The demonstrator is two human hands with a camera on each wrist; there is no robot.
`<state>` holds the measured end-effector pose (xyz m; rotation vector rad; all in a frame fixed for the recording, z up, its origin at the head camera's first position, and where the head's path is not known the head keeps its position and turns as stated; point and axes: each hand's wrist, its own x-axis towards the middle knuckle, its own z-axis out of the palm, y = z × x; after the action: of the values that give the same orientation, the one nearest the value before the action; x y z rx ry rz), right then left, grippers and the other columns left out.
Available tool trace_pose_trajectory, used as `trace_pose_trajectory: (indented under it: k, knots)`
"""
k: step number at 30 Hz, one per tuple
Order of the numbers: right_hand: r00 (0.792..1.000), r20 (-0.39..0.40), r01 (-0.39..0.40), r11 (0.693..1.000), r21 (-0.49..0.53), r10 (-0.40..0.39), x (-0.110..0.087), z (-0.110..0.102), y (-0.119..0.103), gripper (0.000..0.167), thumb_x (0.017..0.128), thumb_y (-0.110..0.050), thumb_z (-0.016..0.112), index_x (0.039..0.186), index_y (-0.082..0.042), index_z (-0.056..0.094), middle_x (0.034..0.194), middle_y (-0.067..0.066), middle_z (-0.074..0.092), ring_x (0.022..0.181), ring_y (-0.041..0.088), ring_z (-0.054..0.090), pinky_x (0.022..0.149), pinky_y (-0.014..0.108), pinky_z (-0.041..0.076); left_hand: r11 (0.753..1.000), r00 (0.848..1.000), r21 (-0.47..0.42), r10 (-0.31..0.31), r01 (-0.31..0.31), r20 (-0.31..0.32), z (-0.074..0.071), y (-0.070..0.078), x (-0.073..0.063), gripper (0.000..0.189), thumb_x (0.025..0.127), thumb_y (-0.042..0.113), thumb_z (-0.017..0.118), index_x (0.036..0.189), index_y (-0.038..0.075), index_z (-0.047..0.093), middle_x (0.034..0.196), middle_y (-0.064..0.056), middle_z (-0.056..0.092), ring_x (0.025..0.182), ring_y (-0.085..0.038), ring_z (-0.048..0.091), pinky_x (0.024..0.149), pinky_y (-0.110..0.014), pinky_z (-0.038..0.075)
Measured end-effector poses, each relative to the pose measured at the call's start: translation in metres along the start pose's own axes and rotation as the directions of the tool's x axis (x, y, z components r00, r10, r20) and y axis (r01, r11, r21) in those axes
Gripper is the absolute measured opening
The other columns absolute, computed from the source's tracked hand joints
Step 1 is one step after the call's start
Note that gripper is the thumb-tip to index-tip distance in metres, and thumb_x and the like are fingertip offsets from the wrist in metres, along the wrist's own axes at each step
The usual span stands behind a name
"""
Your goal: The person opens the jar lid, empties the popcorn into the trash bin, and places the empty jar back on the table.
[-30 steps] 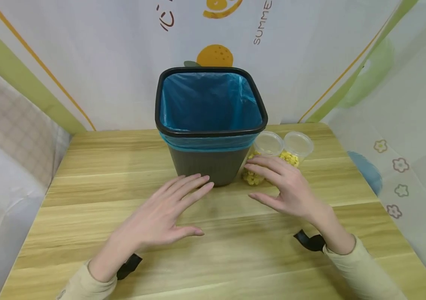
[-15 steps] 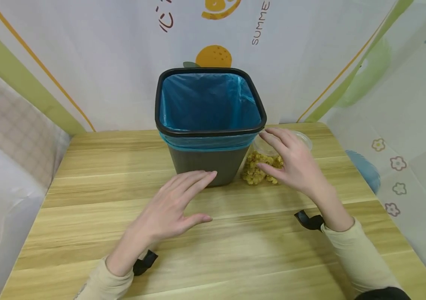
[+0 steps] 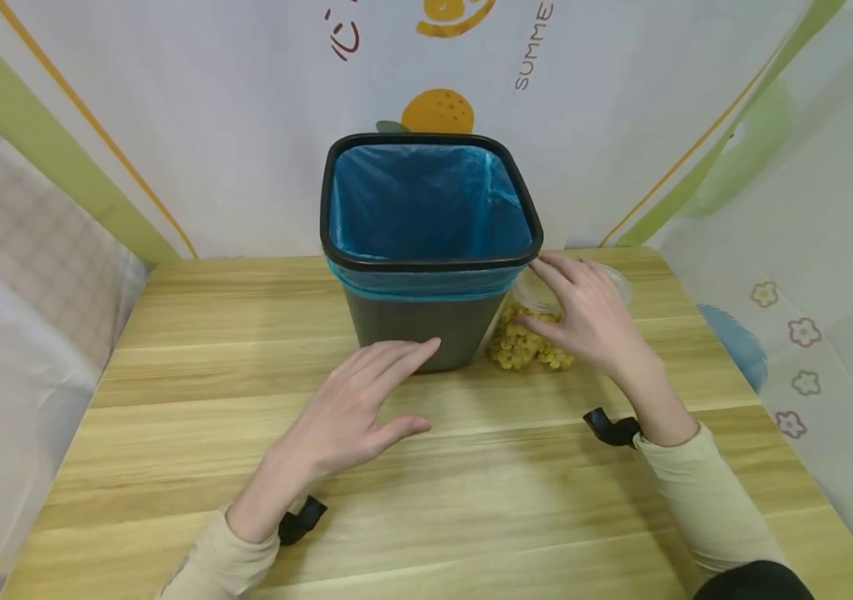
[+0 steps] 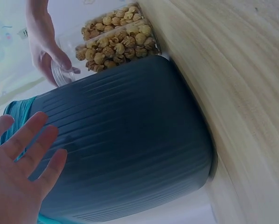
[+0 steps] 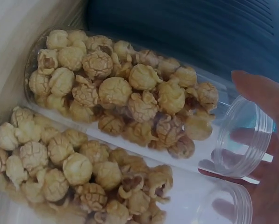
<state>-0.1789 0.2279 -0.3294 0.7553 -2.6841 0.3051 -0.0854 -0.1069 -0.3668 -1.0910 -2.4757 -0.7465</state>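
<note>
A dark grey bin (image 3: 426,329) with a blue liner stands at the back middle of the wooden table (image 3: 172,433). Two clear cups of popcorn stand right of it, side by side. My right hand (image 3: 591,321) lies over them, its fingers curled round the top of the popcorn cup (image 3: 516,346) next to the bin. The right wrist view shows that cup (image 5: 130,93), the second cup (image 5: 83,172) and my fingertips (image 5: 256,93) at the rim. My left hand (image 3: 355,408) hovers open in front of the bin (image 4: 130,140), fingers straight, holding nothing.
A printed white curtain hangs close behind the bin and along both sides of the table. Bare wooden planks stretch in front of the bin and to its left. The table's right edge runs just beyond the cups.
My right hand went from in front of the cups up onto their tops and settled round the one by the bin. My left hand crept slightly toward the bin.
</note>
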Motion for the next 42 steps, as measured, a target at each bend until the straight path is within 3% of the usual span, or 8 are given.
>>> trace_pose_trajectory:
  k: [12,23,30,34,38,42]
  knots:
    - [0.99,-0.138,0.021,0.995,0.099,-0.007,-0.005,-0.001,-0.007,0.078,0.078,-0.032,0.09,0.144,-0.003,0.058,0.138,0.02,0.064,0.124,0.039,0.06,0.103,0.056,0.049,1.0,0.999,-0.019,0.022,-0.023,-0.035,0.005,0.0,0.002,0.078,0.101,0.072,0.029,0.159,0.022,0.039,0.148,0.0,0.06,0.136,-0.021,0.056,0.11,-0.045,0.048]
    - [0.978,-0.197,-0.036,0.986,0.164,0.069,-0.022,-0.029,-0.029,0.079,0.076,-0.034,0.091,0.145,-0.013,0.06,0.136,0.011,0.064,0.118,0.031,0.062,0.086,0.049,0.052,0.999,0.994,-0.04,0.014,-0.019,-0.111,0.007,0.011,0.012,0.078,0.1,0.069,0.043,0.16,0.019,0.037,0.142,0.001,0.064,0.129,-0.019,0.061,0.105,-0.04,0.052]
    - [0.973,-0.229,0.017,0.978,0.207,0.032,-0.035,-0.043,-0.05,0.082,0.07,-0.029,0.094,0.143,-0.012,0.062,0.129,0.011,0.065,0.106,0.026,0.063,0.079,0.037,0.048,0.998,0.991,-0.059,-0.017,0.009,-0.132,0.01,0.021,0.019,0.077,0.1,0.068,0.043,0.159,0.019,0.038,0.146,-0.002,0.061,0.134,-0.02,0.058,0.112,-0.04,0.048]
    - [0.976,-0.217,0.06,0.964,0.26,-0.002,-0.039,-0.046,-0.064,0.085,0.068,-0.025,0.096,0.144,-0.014,0.061,0.13,0.009,0.064,0.106,0.023,0.062,0.079,0.029,0.047,0.997,0.992,-0.065,-0.041,0.034,-0.116,0.014,0.024,0.019,0.082,0.096,0.063,0.059,0.161,0.017,0.035,0.15,-0.003,0.057,0.138,-0.021,0.055,0.115,-0.04,0.046]
    - [0.976,-0.214,0.115,0.931,0.346,-0.042,-0.038,-0.044,-0.079,0.086,0.068,-0.02,0.096,0.145,-0.013,0.059,0.13,0.009,0.064,0.106,0.022,0.062,0.08,0.023,0.048,0.994,0.993,-0.076,-0.083,0.077,-0.084,0.017,0.026,0.018,0.099,0.085,0.054,0.079,0.161,0.014,0.031,0.154,-0.004,0.053,0.139,-0.023,0.053,0.114,-0.042,0.048]
    - [0.973,-0.221,0.152,0.903,0.401,-0.065,-0.036,-0.038,-0.092,0.086,0.068,-0.017,0.095,0.146,-0.011,0.058,0.129,0.012,0.062,0.109,0.023,0.062,0.083,0.025,0.051,0.986,0.989,-0.106,-0.134,0.128,-0.055,0.018,0.028,0.017,0.11,0.078,0.054,0.085,0.162,0.013,0.027,0.156,-0.005,0.051,0.14,-0.024,0.052,0.113,-0.044,0.049]
